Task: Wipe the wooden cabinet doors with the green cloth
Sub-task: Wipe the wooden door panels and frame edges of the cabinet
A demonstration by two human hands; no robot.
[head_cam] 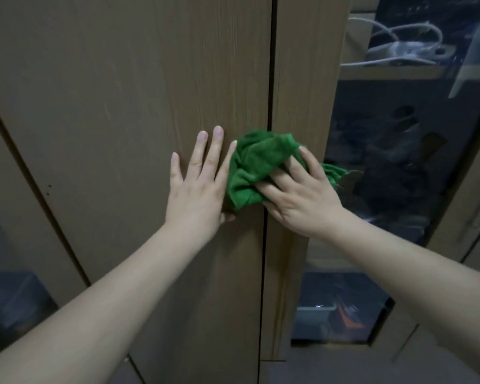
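Observation:
A crumpled green cloth [257, 164] is pressed against the wooden cabinet, over the dark vertical gap between the wide left door [122, 106] and the narrow wooden panel [302, 79] to its right. My right hand [302, 195] lies on the cloth's lower right part, fingers spread over it and holding it to the wood. My left hand [200, 178] rests flat on the left door with its fingers apart, its index finger touching the cloth's left edge.
To the right, a glass-fronted door [416, 162] shows shelves with white cables and dark items behind it. Another glass panel [9, 300] sits at the lower left. A dark seam runs diagonally down the left side.

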